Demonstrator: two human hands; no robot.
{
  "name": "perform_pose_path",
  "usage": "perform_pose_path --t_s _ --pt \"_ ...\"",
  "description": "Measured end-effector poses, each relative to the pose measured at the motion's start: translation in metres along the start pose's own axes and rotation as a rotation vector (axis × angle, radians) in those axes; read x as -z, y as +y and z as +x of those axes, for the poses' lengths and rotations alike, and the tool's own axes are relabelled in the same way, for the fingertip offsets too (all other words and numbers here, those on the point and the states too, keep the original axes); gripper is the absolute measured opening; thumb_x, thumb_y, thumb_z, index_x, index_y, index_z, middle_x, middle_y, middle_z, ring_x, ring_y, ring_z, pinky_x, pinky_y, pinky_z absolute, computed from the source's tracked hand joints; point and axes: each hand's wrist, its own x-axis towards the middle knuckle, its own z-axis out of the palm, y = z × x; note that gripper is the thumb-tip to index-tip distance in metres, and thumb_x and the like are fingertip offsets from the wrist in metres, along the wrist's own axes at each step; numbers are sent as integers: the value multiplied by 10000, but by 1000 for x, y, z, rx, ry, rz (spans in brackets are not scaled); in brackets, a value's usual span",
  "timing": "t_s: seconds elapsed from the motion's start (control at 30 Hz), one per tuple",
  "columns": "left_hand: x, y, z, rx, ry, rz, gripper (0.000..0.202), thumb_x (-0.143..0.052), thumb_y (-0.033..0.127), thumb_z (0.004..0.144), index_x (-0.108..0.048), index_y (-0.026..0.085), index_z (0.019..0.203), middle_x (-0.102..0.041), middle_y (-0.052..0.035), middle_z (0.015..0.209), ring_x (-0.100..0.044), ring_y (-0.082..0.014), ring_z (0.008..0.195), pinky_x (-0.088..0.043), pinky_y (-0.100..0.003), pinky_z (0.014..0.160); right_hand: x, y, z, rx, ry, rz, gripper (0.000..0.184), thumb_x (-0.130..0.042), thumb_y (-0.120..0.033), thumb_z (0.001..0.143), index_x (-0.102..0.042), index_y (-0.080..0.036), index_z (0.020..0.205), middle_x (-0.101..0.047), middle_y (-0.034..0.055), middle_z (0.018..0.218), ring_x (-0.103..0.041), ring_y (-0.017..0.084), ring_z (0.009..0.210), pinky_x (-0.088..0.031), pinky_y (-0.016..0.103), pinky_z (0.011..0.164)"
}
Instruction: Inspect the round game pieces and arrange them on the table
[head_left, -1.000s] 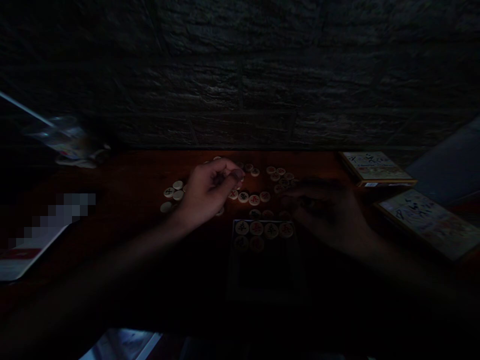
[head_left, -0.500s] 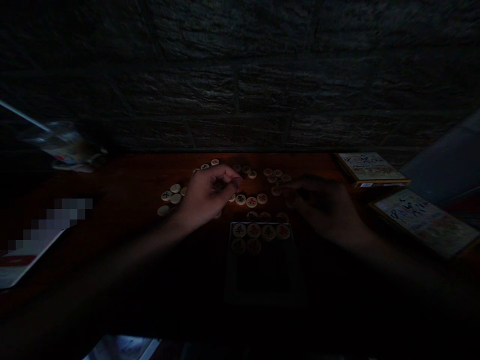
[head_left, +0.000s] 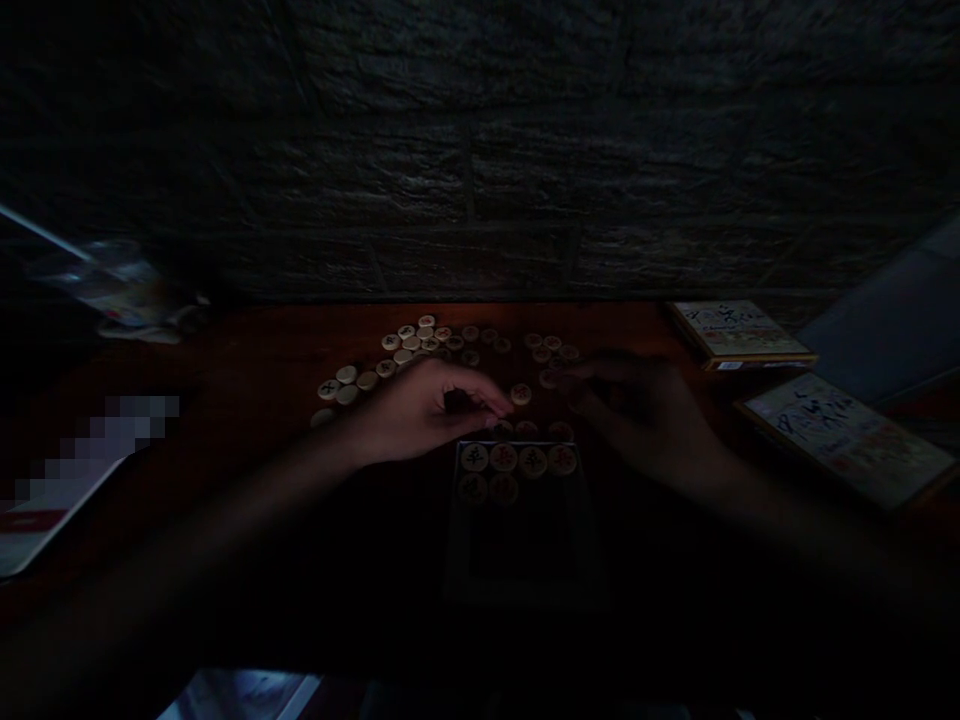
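My left hand [head_left: 427, 410] reaches over the table with thumb and forefinger curled together, the tips at a round wooden Chinese chess piece [head_left: 504, 429] beyond the tray's far edge. Its fingers cover part of the pieces behind. Deep in shadow, my right hand [head_left: 634, 405] has its fingers bent inward, tips against a piece [head_left: 549, 379] on the right; what lies between them is too dark to make out. Between my forearms sits a dark, shallow tray [head_left: 459, 540]. Inside its far end, several pieces lie in two rows, including one with a red character [head_left: 503, 459].
Loose pieces [head_left: 409, 344] spread across the table [head_left: 300, 335], left and behind. Two flat printed boxes [head_left: 739, 330] lie at the right. A plastic cup with a straw [head_left: 124, 285] stands far left, near a pale flat object [head_left: 82, 490]. A stone wall [head_left: 480, 170] closes off the back.
My left hand has moved right and towards me, from among the loose pieces to the tray's far edge, uncovering pieces behind it. My right hand has stayed nearly still.
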Motion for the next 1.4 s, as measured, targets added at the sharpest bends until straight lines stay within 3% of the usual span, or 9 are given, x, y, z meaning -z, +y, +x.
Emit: perform_pose_path --t_s 0.4,0.67,1.03,1.2,1.4 --pt "7 -2 0 85 -78 -47 207 -792 196 859 -809 228 1062 -838 -42 1013 -793 -187 896 -627 -300 821 -2 1 1 -1 -28 15 161 -636 -166 941 -780 -228 979 -813 23 970 -755 179 838 -569 292 729" --pt "6 -2 1 19 -156 -20 215 -711 159 931 -794 243 1110 -830 -26 1059 -783 -157 934 -602 -276 857 -4 1 1 1 -36 34 154 -641 -151 934 -777 -211 976 -806 23 958 -745 163 822 -551 274 706" --pt "6 -3 0 -38 -176 -10 283 -690 142 944 -780 272 1178 -810 -37 1133 -759 -173 1039 -588 -288 911 -3 -1 1 0 -55 30 182 -635 -145 934 -781 -236 993 -816 11 970 -761 176 822 -581 283 708" --pt "5 -6 0 -50 -178 7 272 -676 176 957 -775 279 1189 -809 -46 1117 -757 -189 1024 -595 -323 898 -4 -1 1 2 -52 34 180 -632 -141 931 -777 -237 976 -816 14 972 -764 178 829 -579 286 702" --pt "5 -4 -1 -24 -154 35 261 -660 150 961 -770 258 1172 -813 -32 1096 -762 -162 974 -597 -291 863 -4 1 1 4 -62 22 167 -630 -157 941 -775 -235 969 -812 11 970 -759 169 839 -572 283 715"
